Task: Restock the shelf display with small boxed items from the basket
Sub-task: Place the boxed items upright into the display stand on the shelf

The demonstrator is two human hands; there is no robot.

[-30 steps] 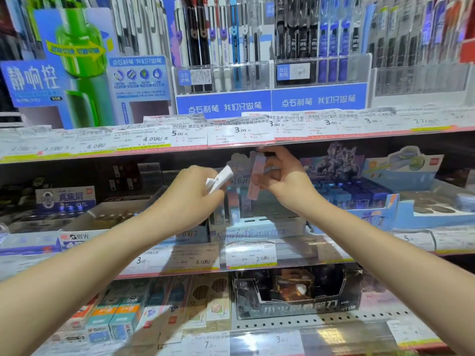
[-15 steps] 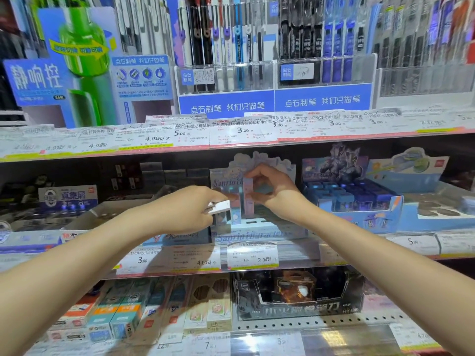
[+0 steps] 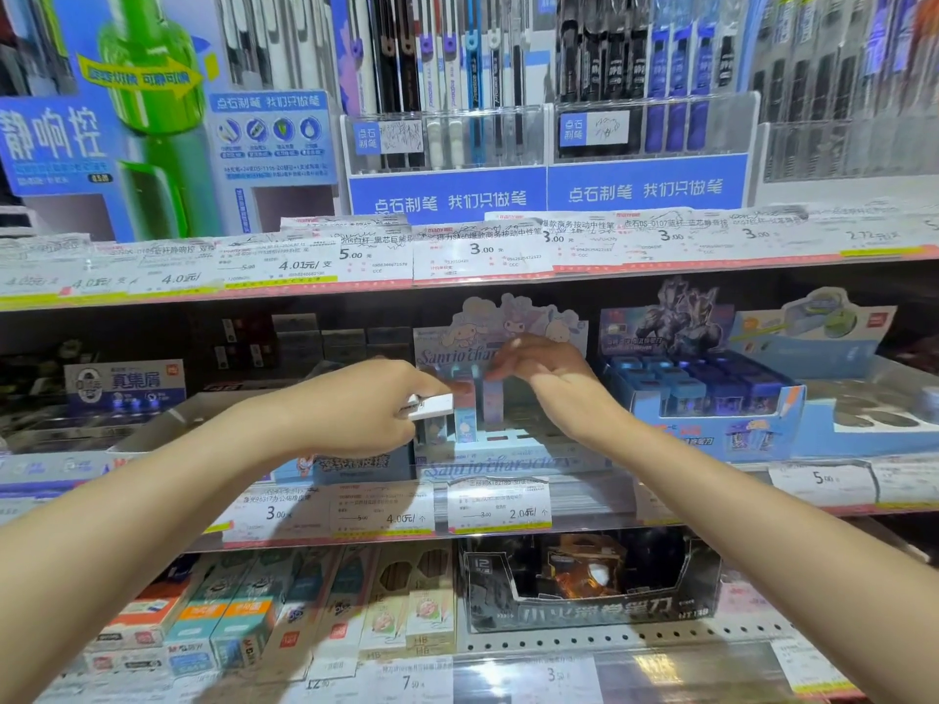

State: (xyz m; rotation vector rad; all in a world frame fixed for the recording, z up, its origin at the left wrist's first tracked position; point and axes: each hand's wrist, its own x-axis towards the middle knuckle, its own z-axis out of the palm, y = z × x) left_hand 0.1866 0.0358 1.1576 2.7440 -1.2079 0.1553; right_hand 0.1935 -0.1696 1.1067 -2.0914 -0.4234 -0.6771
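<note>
left hand (image 3: pixel 355 409) pinching a small white box (image 3: pixel 432 406) just left of the Sanrio display tray (image 3: pixel 508 462), right hand (image 3: pixel 546 370) fingers curled over upright pastel boxes (image 3: pixel 492 401) inside it, grip unclear

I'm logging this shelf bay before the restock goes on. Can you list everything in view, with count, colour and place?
Sanrio display tray: one, pastel blue, middle shelf centre.
Small boxes: a few upright, blue and pink, in that tray.
White box: one, in the left hand.
Blue display box: one, right of the tray, holding small blue boxes.
Pens: many, black, blue and white, top racks.
Green poster: one, top left.
Price tags: many, white, along shelf edges.
Black display box: one, lower shelf.
Pencil packs: several, lower left.
Left hand: grips the white box.
Right hand: fingers at a pink box top.
</note>
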